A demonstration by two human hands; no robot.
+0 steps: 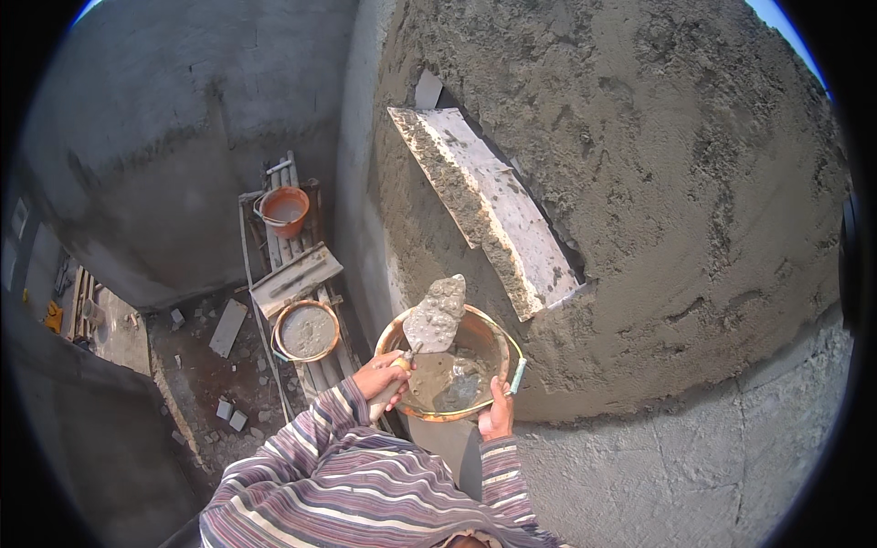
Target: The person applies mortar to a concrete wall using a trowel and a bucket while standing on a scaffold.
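My left hand [384, 379] is closed around the handle of a trowel [402, 363]. A thick heap of wet grey mortar [441, 309] covers the trowel's blade, which is above the far part of an orange-rimmed bucket [501, 347]. Grey mortar and a shiny wet patch show inside that bucket. With my right hand [496, 410] I grip the bucket's right rim, beside the pale green sleeve [518, 376] on its handle. The bucket is right up against the freshly plastered wall [621, 347].
A mortar-smeared board [498, 196] juts from a wall opening. To the left, a bamboo scaffold [290, 173] carries an orange bucket [285, 208], a wooden board [294, 279] and a mortar-filled bucket [309, 331]. Rubble and a pale slab [228, 329] lie on the ground far below.
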